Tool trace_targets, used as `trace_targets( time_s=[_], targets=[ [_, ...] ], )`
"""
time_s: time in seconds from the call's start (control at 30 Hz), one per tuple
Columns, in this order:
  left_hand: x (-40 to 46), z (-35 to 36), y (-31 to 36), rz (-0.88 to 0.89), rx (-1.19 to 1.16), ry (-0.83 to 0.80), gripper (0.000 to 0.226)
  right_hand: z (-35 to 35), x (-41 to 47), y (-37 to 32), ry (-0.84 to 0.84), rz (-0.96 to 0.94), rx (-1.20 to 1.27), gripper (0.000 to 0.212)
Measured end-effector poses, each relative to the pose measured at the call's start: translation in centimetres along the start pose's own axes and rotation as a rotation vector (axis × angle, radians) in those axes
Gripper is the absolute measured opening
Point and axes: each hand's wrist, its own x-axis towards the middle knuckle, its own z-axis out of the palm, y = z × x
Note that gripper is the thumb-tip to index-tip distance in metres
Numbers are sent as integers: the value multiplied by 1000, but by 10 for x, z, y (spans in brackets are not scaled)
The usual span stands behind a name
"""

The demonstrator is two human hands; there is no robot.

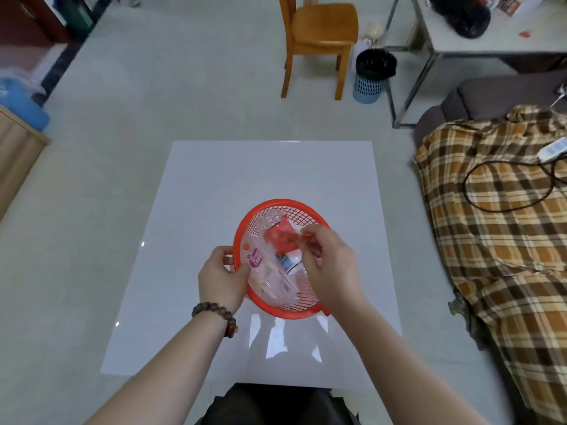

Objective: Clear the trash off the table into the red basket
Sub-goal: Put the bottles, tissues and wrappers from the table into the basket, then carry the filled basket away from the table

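Room: tiled floor, chair (319, 35) and small bin (372, 75) beyond; white bench (214, 194) bare of loose trash.
Basket (294, 207): on bench, holding clear wrappers, red wrapper (280, 237), bottle (291, 262).
Left hand (221, 277): pinched the near rim.
Right hand (328, 259): fingers curled over the contents; grip unclear.
Advice: steady rim, press trash below it, release low.

Bare forearms, brown bead bracelet (215, 317) (left wrist), dark trousers (276, 404).
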Motion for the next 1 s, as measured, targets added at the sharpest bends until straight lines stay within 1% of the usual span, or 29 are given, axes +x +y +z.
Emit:
trace_targets(
  time_s=[0.1,0.2,0.27,0.33,0.4,0.5,0.6,0.67,0.77,0.83,0.9,0.93,1.0],
  targets=[
    [-5,3,6,34,-3,1,20,18,-5,-4,-247,-92,-245,30],
    [-8,5,7,46,-18,-9,17,27,-8,1,-373,-239,-462,41],
    [-8,4,6,32,-29,-2,17,31,-10,6,-493,-321,-576,47],
    [-9,2,3,17,-42,4,17,33,-11,11,-577,-390,-643,52],
    [-9,1,0,3,-46,4,17,31,-13,13,-604,-423,-627,55],
    [-11,-1,-4,-17,-62,3,19,24,-16,9,-596,-405,-487,56],
    [-11,-4,-9,-48,-79,5,21,11,-21,5,-504,-334,-279,52],
    [-10,-6,-12,-70,-101,12,22,2,-22,7,-434,-280,-207,51],
    [-11,-11,-15,-94,-133,35,20,-11,-20,19,-307,-136,-111,46],
    [-14,-15,-18,-101,-146,50,19,-17,-19,32,-190,-36,-91,43],
    [-17,-22,-22,-122,-176,68,18,-19,-18,45,-115,65,-80,45],
    [-19,-25,-24,-139,-199,76,18,-19,-18,51,-109,115,-73,47],
    [-25,-33,-29,-173,-241,95,18,-13,-17,58,-160,209,-51,51]
  ],
)
